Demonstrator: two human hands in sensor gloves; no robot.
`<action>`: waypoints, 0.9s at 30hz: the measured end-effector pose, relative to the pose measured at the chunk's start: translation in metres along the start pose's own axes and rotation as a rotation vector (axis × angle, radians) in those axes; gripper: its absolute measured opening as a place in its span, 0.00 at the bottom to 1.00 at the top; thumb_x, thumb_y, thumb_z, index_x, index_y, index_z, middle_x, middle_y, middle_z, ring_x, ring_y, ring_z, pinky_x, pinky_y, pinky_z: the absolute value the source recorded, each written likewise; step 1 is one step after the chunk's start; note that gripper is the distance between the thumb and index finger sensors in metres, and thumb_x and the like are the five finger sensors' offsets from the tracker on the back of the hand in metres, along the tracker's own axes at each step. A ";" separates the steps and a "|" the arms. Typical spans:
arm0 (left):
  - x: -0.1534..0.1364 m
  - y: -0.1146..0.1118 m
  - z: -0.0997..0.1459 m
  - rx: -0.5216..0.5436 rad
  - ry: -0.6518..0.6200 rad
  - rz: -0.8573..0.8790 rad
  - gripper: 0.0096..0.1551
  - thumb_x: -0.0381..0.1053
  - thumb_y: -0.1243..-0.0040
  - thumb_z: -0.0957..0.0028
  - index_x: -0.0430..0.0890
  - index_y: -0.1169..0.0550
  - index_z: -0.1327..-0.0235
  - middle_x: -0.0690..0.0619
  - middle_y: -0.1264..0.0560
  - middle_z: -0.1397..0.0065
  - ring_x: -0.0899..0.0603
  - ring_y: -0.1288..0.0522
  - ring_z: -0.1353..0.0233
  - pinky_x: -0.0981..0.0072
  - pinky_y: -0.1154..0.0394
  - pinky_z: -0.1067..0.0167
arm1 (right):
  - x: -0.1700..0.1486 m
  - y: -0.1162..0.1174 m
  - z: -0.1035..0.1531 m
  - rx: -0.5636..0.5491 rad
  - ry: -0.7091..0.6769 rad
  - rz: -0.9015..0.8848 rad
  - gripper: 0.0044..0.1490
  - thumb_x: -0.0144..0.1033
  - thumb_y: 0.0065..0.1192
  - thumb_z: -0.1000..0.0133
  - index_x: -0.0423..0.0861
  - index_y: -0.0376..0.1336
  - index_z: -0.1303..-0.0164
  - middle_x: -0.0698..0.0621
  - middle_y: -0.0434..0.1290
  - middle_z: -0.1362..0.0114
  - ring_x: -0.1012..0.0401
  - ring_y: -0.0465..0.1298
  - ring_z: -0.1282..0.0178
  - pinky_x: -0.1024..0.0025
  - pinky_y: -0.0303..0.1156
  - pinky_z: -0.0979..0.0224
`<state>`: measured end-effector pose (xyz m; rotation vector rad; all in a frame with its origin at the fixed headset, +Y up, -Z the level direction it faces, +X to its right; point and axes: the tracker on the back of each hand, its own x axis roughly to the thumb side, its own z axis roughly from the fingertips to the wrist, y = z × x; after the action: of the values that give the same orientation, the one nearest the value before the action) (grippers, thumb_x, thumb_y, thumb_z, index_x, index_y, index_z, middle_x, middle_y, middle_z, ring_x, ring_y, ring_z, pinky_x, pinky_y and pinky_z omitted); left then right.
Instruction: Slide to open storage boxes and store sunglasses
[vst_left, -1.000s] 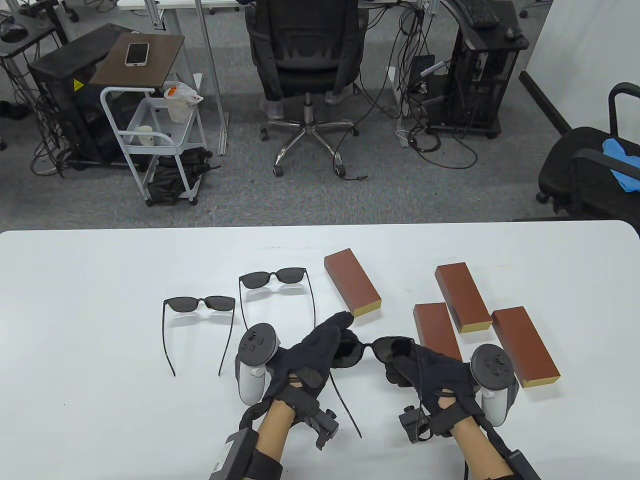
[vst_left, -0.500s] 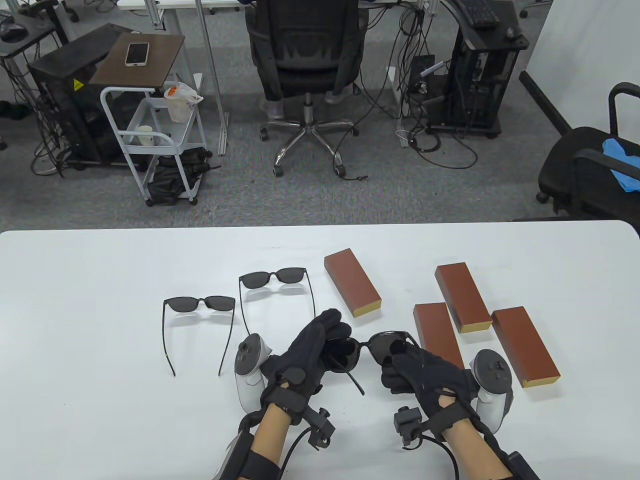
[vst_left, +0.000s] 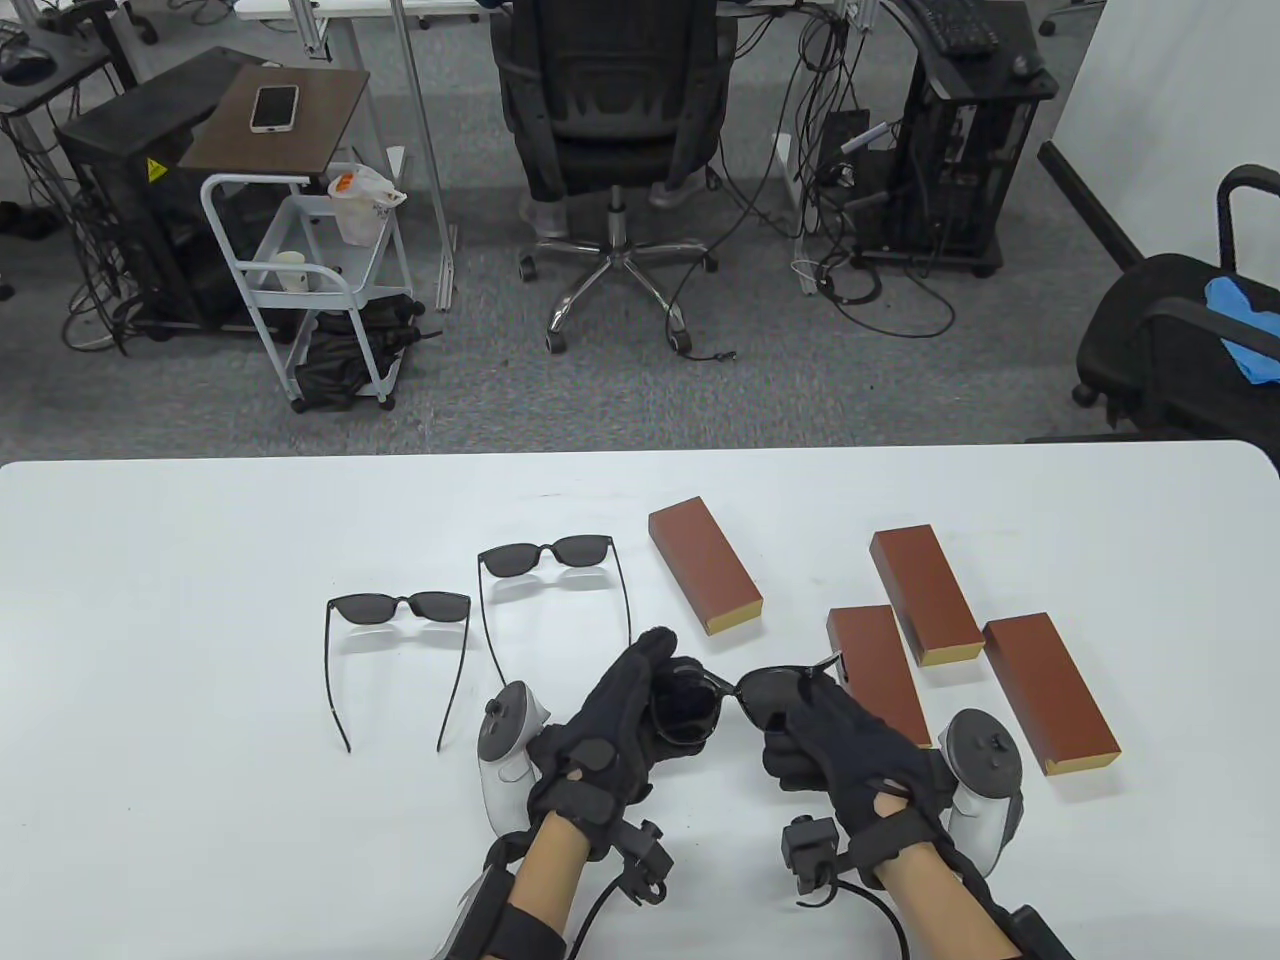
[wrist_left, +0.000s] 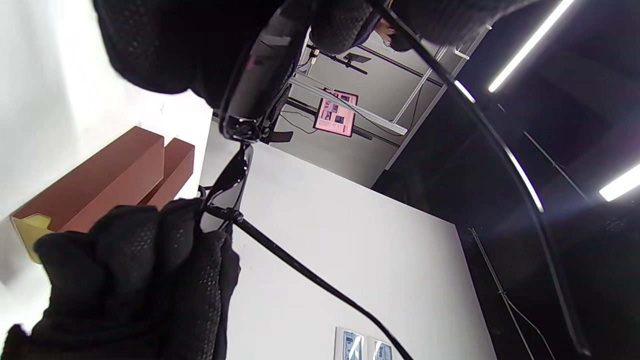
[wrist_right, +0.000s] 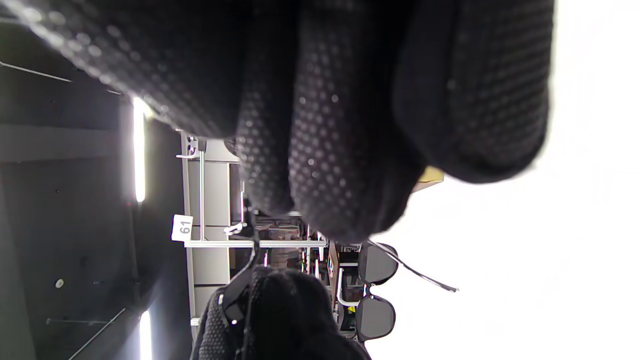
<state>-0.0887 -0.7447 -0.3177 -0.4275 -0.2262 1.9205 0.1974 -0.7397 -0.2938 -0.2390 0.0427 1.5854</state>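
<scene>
Currently, one pair of sunglasses is held clear of the bench between both hands: the left hand is curled round the left lens end and the right hand is clenched on the right lens and hinge, so each grip is grasping the frame. The frame is judged to be light, thin and rigid at the front, with slender temple arms that are likely to flex and hinges that may be strained if twisted; the lenses are smooth and would be smeared or scratched by rough contact. It is therefore best taken at the rim ends beside the hinges, not at the temple tips. Two further pairs of sunglasses lie open on the bench to the left, well apart from the four closed brown storage boxes on the right. The bench surface is white, smooth and flat, so sliding of boxes is to be expected. Beyond it, grey carpet, an office chair, a wheeled trolley and cabled equipment racks are seen.
</scene>
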 end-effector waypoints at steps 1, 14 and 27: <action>-0.001 -0.001 0.001 -0.006 0.004 0.011 0.39 0.68 0.57 0.43 0.58 0.41 0.18 0.47 0.35 0.18 0.37 0.28 0.26 0.40 0.27 0.35 | 0.000 0.000 0.000 -0.001 0.006 0.004 0.36 0.47 0.75 0.59 0.51 0.62 0.42 0.55 0.89 0.61 0.61 0.90 0.65 0.67 0.87 0.60; -0.001 0.005 0.005 0.095 0.017 -0.070 0.41 0.67 0.65 0.45 0.54 0.48 0.17 0.46 0.33 0.22 0.40 0.24 0.33 0.48 0.24 0.41 | 0.003 0.013 0.000 0.098 -0.134 0.095 0.41 0.44 0.73 0.58 0.52 0.55 0.37 0.53 0.87 0.59 0.59 0.90 0.64 0.65 0.87 0.59; 0.001 0.011 0.009 0.185 0.034 -0.124 0.40 0.63 0.59 0.44 0.50 0.45 0.19 0.45 0.27 0.27 0.42 0.19 0.40 0.51 0.21 0.47 | 0.001 0.008 -0.007 0.238 -0.270 -0.015 0.40 0.59 0.59 0.55 0.47 0.59 0.37 0.44 0.82 0.44 0.47 0.84 0.48 0.54 0.81 0.47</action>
<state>-0.1019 -0.7471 -0.3130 -0.3145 -0.0504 1.7927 0.1901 -0.7399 -0.3022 0.1604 0.0190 1.5694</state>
